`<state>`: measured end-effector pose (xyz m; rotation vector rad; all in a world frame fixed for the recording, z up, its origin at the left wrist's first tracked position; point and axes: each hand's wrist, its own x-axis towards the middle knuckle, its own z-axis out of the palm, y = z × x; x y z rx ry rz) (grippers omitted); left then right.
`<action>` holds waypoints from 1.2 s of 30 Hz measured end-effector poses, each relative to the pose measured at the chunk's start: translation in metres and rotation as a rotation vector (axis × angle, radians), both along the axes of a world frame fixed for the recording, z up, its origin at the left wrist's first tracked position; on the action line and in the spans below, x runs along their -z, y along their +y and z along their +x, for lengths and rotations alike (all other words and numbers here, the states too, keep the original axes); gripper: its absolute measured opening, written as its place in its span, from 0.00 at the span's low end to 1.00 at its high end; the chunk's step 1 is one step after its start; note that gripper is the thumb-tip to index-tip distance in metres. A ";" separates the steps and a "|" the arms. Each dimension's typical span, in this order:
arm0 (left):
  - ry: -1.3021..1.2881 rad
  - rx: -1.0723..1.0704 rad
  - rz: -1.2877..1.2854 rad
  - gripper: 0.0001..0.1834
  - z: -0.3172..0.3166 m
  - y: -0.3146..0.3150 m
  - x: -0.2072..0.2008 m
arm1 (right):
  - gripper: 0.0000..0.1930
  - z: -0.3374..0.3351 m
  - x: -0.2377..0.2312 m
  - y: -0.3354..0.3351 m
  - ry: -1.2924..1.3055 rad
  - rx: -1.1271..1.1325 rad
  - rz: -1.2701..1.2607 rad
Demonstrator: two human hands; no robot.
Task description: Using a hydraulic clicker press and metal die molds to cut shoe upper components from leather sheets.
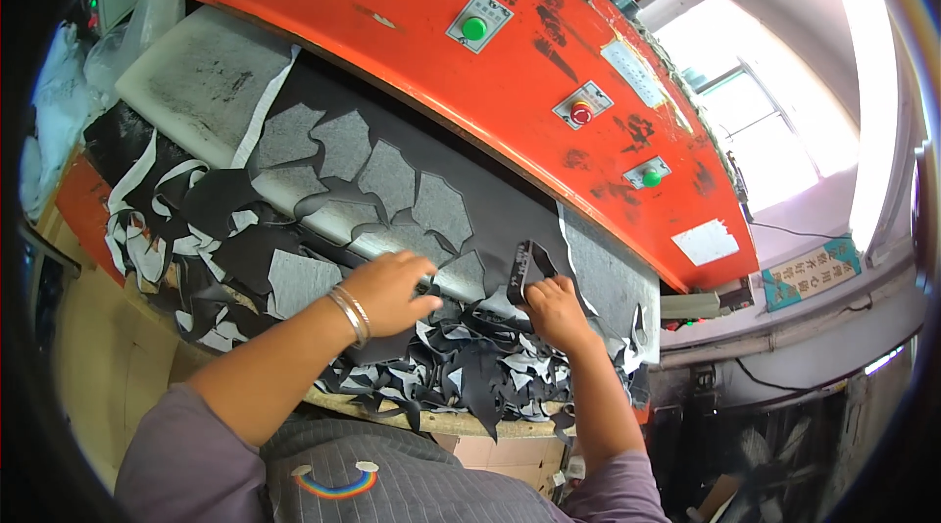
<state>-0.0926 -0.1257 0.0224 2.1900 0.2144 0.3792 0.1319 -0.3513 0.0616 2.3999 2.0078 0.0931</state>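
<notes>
My right hand [559, 312] is closed around a dark cutting die [530, 271], a bent metal band with light markings on its side. The die stands at the near edge of a black sheet [510, 214], which has several angular holes cut through it. Grey board shows through those holes. Left of the die, my left hand [387, 299], with bracelets at the wrist, hovers over the sheet's front edge. Its thumb and fingers are apart, and its fingertips are partly hidden against dark material. Below both hands lies a heap of black and white offcuts [470, 366].
A red-orange machine beam [392, 23] spans the back, with green buttons [474, 29] and a red stop button [580, 112]. A worn grey cutting board [206, 82] sticks out at the left. More offcuts [211, 258] cover the left side. Clear plastic bags [59, 121] hang beyond.
</notes>
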 end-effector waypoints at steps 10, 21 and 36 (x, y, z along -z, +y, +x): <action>0.065 -0.032 0.012 0.13 0.098 -0.095 0.038 | 0.05 0.087 0.026 0.035 -0.206 -0.378 -0.155; 0.000 -0.201 0.039 0.11 0.154 -0.123 0.075 | 0.42 0.121 0.099 -0.049 0.439 0.389 0.285; -0.177 -0.281 -0.077 0.14 0.169 -0.126 0.104 | 0.39 0.148 0.116 -0.059 0.451 0.328 0.237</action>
